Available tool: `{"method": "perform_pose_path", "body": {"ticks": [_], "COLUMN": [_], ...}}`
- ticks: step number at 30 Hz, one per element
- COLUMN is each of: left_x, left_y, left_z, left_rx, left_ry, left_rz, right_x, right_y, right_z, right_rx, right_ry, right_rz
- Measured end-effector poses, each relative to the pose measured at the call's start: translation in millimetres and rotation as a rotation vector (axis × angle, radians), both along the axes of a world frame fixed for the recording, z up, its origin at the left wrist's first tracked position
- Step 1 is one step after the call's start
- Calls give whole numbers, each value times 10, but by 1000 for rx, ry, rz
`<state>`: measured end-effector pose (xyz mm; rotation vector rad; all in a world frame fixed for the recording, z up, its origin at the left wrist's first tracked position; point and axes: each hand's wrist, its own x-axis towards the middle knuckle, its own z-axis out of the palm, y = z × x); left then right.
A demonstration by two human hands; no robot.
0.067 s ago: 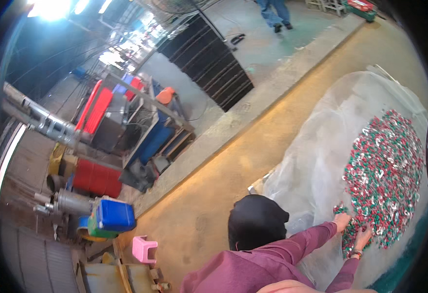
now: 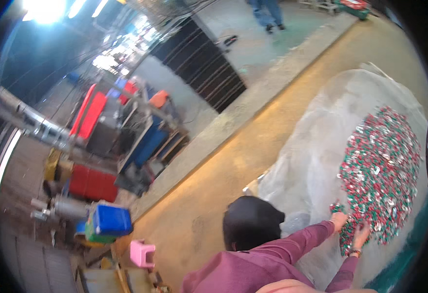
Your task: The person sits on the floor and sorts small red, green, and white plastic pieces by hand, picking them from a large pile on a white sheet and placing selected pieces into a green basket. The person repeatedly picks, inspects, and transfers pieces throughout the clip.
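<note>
A wide heap of small red and green pieces [image 2: 380, 176], mixed with white or clear ones, lies on a pale translucent sheet [image 2: 306, 161] at the right. What kind of pieces they are is too small to tell. My left hand [image 2: 340, 220], in a purple sleeve, is at the heap's near-left edge, with its fingers curled down onto a few pieces. Just to its right, my right hand [image 2: 360, 237], with a band on the wrist, reaches into the near end, fingers stretched out and apart. The fingertips of both hands are partly hidden among the pieces.
A rounded black cloth-covered shape [image 2: 253, 222] is beside my left arm. A pink stool [image 2: 142, 254], blue bin [image 2: 111, 218] and red drum [image 2: 93, 183] stand left. Beyond a concrete ledge [image 2: 214, 129] are a black stack [image 2: 199, 63] and a person's legs [image 2: 267, 12].
The whole view has shifted slightly, so the background sits a little further left. Both hands stay at the near end of the heap, with little visible movement.
</note>
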<state>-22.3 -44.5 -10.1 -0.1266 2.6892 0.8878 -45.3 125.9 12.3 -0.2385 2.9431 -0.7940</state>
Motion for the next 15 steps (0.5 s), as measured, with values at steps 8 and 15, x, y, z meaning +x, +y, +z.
{"method": "perform_pose_path", "body": {"ticks": [8,15], "left_x": [-209,-180], "left_y": [-170,-39], "left_z": [79,-49], "left_rx": [-168,-322], "left_ry": [106,215], "left_rz": [-475,-649], "right_x": [152,185], "right_y": [-221,-293], "right_z": [238,165], "right_rx": [254,254], "right_ry": [-106,-88], "right_rz": [-43,-58]}}
